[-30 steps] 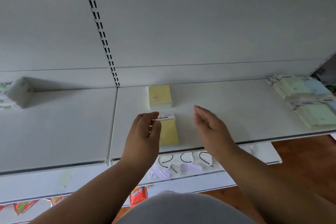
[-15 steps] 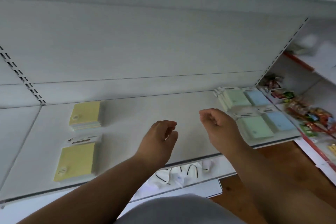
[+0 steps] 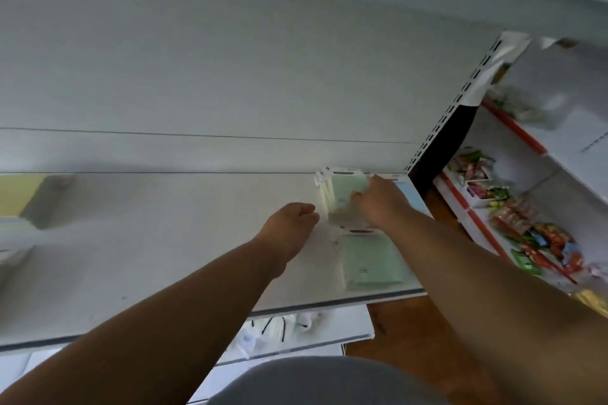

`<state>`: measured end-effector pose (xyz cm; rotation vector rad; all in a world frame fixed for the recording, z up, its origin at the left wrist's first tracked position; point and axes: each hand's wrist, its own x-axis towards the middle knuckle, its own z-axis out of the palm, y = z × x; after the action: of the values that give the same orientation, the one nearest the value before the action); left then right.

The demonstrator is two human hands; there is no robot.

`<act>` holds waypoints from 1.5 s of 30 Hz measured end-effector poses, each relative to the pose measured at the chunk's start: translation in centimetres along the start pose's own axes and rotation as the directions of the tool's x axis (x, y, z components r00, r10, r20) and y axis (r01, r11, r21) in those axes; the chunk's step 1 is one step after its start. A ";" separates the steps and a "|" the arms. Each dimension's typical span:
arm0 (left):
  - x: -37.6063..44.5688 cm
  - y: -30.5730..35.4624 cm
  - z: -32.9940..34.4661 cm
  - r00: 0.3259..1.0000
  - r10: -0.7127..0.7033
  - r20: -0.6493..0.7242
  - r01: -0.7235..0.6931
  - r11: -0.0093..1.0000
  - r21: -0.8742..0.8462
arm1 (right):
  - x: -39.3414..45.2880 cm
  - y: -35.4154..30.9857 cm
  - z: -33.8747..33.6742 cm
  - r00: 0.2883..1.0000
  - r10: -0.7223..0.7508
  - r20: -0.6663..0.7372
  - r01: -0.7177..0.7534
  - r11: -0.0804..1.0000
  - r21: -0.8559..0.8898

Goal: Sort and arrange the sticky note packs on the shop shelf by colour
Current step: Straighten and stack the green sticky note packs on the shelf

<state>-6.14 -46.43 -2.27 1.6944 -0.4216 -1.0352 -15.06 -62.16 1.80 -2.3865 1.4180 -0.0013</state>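
Note:
On the white shelf (image 3: 164, 256), a stack of green sticky note packs (image 3: 343, 189) lies at the back right. My right hand (image 3: 378, 200) rests on top of it, fingers curled over the top pack. A second green stack (image 3: 370, 260) lies nearer the front edge. A blue pack (image 3: 411, 194) peeks out just right of my right hand. My left hand (image 3: 289, 227) hovers loosely curled and holding nothing, just left of the green packs. A blurred yellow pack (image 3: 16, 194) sits at the far left edge of the view.
A slotted upright (image 3: 460, 102) ends the shelf on the right. Beyond it, red-edged shelves hold colourful snack packets (image 3: 533, 233). A lower shelf (image 3: 296, 329) below holds white items with black loops. Brown floor shows at the bottom right.
The view has swung right. Both hands moved from the middle of the shelf to the green packs, and my right hand has landed on the rear green stack.

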 end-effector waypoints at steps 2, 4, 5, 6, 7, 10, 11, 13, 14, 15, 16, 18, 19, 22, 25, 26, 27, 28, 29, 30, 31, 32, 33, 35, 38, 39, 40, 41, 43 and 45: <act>1.3 0.8 1.0 0.999 -0.015 0.032 0.019 0.993 -0.117 | 1.0 0.4 0.5 0.996 0.030 0.080 -0.040 0.991 0.128; 2.6 1.3 1.7 0.998 -0.039 0.041 0.048 0.975 -0.218 | 1.6 0.6 0.8 0.993 0.024 0.118 -0.056 0.959 0.279; 3.0 1.5 2.0 0.997 -0.070 0.026 0.075 0.962 -0.262 | 1.6 0.6 0.7 0.991 0.014 0.131 -0.058 0.938 0.343; 3.3 1.7 2.2 0.995 -0.097 0.006 0.094 0.948 -0.305 | 1.6 0.5 0.7 0.990 0.005 0.141 -0.062 0.914 0.401; 3.5 1.9 2.2 0.993 -0.121 -0.015 0.109 0.936 -0.334 | 1.6 0.4 0.8 0.990 -0.008 0.143 -0.055 0.900 0.433; 3.5 1.8 1.0 0.979 -0.159 -0.125 0.119 0.952 -0.281 | 0.8 -0.7 1.5 0.991 -0.089 0.098 0.036 0.892 0.450; 3.3 1.6 0.2 0.975 -0.126 -0.182 0.095 0.981 -0.169 | 0.2 -1.5 2.1 0.986 -0.144 0.088 0.085 0.876 0.475; 2.7 0.7 -2.0 0.951 0.006 -0.310 0.008 0.999 0.043 | -1.4 -3.5 3.8 0.968 -0.242 0.064 0.168 0.817 0.552; 2.2 0.2 -3.2 0.928 0.070 -0.367 -0.030 0.993 0.113 | -2.4 -4.8 4.7 0.959 -0.279 0.046 0.201 0.786 0.584; 1.7 -0.4 -4.5 0.906 0.117 -0.406 -0.055 0.985 0.161 | -3.4 -6.1 5.5 0.954 -0.301 0.021 0.229 0.769 0.597; 1.0 -0.9 -5.7 0.886 0.170 -0.431 -0.093 0.976 0.194 | -4.2 -7.3 6.5 0.947 -0.320 -0.014 0.262 0.749 0.609; -0.5 -2.5 -8.4 0.860 0.281 -0.426 -0.197 0.953 0.231 | -5.8 -9.4 8.1 0.933 -0.355 -0.050 0.299 0.692 0.657; -1.3 -3.3 -9.7 0.849 0.336 -0.407 -0.245 0.934 0.260 | -6.7 -10.4 8.5 0.930 -0.364 -0.049 0.295 0.661 0.690; -3.3 -5.6 -13.5 0.822 0.438 -0.363 -0.321 0.884 0.340 | -9.1 -12.5 10.0 0.916 -0.401 -0.022 0.274 0.582 0.766; -4.4 -6.5 -15.5 0.882 0.392 -0.261 -0.320 0.906 0.277 | -11.1 -13.8 11.7 0.906 -0.423 0.002 0.248 0.535 0.808; -4.8 -6.5 -15.7 0.903 0.373 -0.215 -0.334 0.922 0.196 | -11.7 -14.2 12.1 0.908 -0.419 0.004 0.233 0.513 0.826; -5.2 -6.4 -15.9 0.915 0.363 -0.178 -0.347 0.931 0.113 | -12.2 -14.5 12.7 0.916 -0.402 0.001 0.216 0.495 0.842; -5.5 -6.4 -16.3 0.918 0.369 -0.146 -0.368 0.929 0.037 | -12.5 -14.8 13.1 0.923 -0.385 -0.008 0.206 0.474 0.856; -5.7 -6.3 -16.8 0.917 0.380 -0.125 -0.384 0.923 -0.014 | -12.8 -15.2 13.4 0.930 -0.368 -0.021 0.200 0.454 0.868; -5.8 -6.3 -17.3 0.915 0.390 -0.101 -0.396 0.917 -0.041 | -13.1 -15.4 13.6 0.936 -0.350 -0.030 0.191 0.436 0.879; -5.9 -6.3 -17.7 0.912 0.401 -0.079 -0.405 0.914 -0.037 | -13.5 -15.7 13.8 0.942 -0.333 -0.036 0.182 0.418 0.890; -5.7 -6.5 -18.1 0.913 0.403 -0.063 -0.405 0.914 -0.018 | -13.7 -15.9 14.1 0.946 -0.321 -0.040 0.176 0.407 0.896; -5.7 -6.7 -18.3 0.917 0.395 -0.051 -0.395 0.919 0.007 | -13.9 -16.1 14.4 0.949 -0.313 -0.044 0.174 0.403 0.899; -5.7 -7.1 -18.5 0.924 0.379 -0.049 -0.377 0.925 0.036 | -14.1 -16.5 14.9 0.957 -0.285 -0.050 0.170 0.412 0.895; -5.5 -6.8 -18.5 0.922 0.386 -0.041 -0.379 0.918 0.119 | -13.6 -16.9 15.0 0.960 -0.279 -0.030 0.145 0.400 0.905; -5.4 -6.7 -18.5 0.923 0.382 -0.045 -0.373 0.918 0.132 | -13.5 -17.1 14.8 0.956 -0.293 -0.014 0.138 0.407 0.903; -5.5 -6.5 -18.5 0.924 0.379 -0.060 -0.369 0.920 0.131 | -13.5 -17.3 14.5 0.951 -0.308 -0.015 0.150 0.419 0.896; -5.6 -6.4 -18.4 0.921 0.381 -0.080 -0.370 0.921 0.125 | -13.5 -17.4 14.2 0.943 -0.331 -0.031 0.181 0.432 0.884; -5.5 -6.3 -18.3 0.911 0.401 -0.097 -0.389 0.913 0.126 | -13.5 -17.3 13.8 0.921 -0.382 -0.073 0.256 0.455 0.853; -5.0 -6.6 -18.2 0.909 0.411 -0.072 -0.392 0.901 0.184 | -13.3 -16.7 13.9 0.911 -0.408 -0.056 0.270 0.489 0.829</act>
<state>4.26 -29.55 -4.80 1.7043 -0.7684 -0.6136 -4.90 -39.45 -3.62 -1.7277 0.5866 -0.4837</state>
